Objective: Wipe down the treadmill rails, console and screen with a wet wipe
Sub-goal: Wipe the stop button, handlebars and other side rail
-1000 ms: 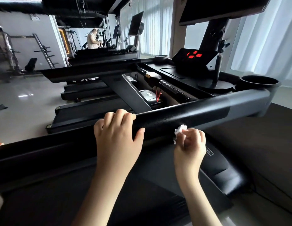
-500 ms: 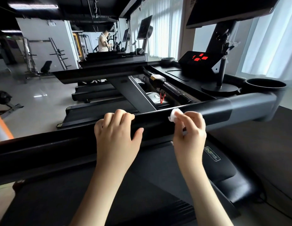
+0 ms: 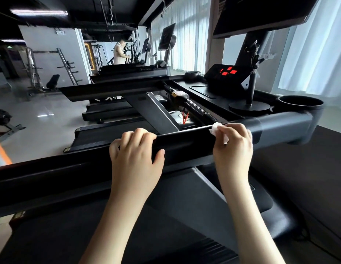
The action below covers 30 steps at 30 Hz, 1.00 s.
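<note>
We note the treadmill (image 3: 184,197) filling the lower part of the view, its dark deck running beneath both forearms. To its left lies the pale gym floor (image 3: 42,130), with a row of further treadmills (image 3: 112,111) beyond it, well apart from the hands.

The rail (image 3: 186,143), a thick black bar, crosses the view from lower left to upper right and changes to a grey section at its right end. Above it at the top right hangs the dark screen (image 3: 261,14) on a slanted mast. Behind the rail sits the console (image 3: 205,90), a flat black deck. On the deck stands a tilted display panel (image 3: 225,74) showing red lit marks. Beside the panel, a thin post rises from a round base (image 3: 249,107). A round cup holder (image 3: 299,103) sits at the console's right end, just beside the rail's grey section.

The left hand (image 3: 136,159) grips the rail, four fingers curled over its top edge and the thumb lying along its near face. The right hand (image 3: 232,147) is further right along the same bar, fingers bent and pinching the wet wipe (image 3: 215,128). The wipe is a small crumpled white wad, pressed against the rail's upper edge near where black meets grey. A small red clip (image 3: 185,118) hangs in the gap behind the rail, between the two hands.
</note>
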{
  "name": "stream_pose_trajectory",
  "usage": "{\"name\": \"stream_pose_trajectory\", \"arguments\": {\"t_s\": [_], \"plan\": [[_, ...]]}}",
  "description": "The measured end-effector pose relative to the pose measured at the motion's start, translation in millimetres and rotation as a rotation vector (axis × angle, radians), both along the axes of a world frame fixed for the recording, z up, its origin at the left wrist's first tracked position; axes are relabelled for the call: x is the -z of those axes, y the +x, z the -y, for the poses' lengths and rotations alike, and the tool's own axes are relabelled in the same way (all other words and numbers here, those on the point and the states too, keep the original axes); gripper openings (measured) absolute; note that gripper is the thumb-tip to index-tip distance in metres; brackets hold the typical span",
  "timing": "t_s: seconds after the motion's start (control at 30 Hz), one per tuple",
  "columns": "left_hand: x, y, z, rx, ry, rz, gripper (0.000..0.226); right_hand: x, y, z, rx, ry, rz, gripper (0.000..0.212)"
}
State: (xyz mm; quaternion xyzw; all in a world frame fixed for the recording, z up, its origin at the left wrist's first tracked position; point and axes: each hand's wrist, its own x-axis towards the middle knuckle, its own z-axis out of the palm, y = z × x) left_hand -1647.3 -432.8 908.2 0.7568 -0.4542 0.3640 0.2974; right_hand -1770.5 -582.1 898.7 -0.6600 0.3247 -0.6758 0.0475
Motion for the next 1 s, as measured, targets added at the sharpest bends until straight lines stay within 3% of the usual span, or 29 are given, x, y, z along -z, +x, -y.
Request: {"name": "stream_pose_trajectory", "arguments": {"t_s": [0.13, 0.3, 0.5, 0.63, 0.8, 1.0], "plan": [[-5, -16, 13, 0.066, 0.048, 0.009, 0.041, 14, 4, -15, -0.130, -0.016, -0.076, 0.010], [1, -20, 22, 0.057, 0.058, 0.018, 0.032, 16, -11, 3, -0.051, 0.091, 0.056, 0.011], [2, -20, 26, 0.038, 0.017, 0.029, 0.027, 34, -5, -13, -0.144, 0.081, 0.056, 0.015], [3, -20, 27, 0.031, 0.003, 0.031, 0.026, 41, -14, 2, -0.039, 0.166, 0.145, 0.012], [4, -23, 30, 0.014, -0.014, 0.009, 0.027, 54, -8, -10, -0.200, 0.171, 0.113, 0.021], [4, -24, 30, 0.020, -0.013, -0.002, 0.027, 58, -10, -3, -0.101, 0.199, 0.221, 0.021]]}}
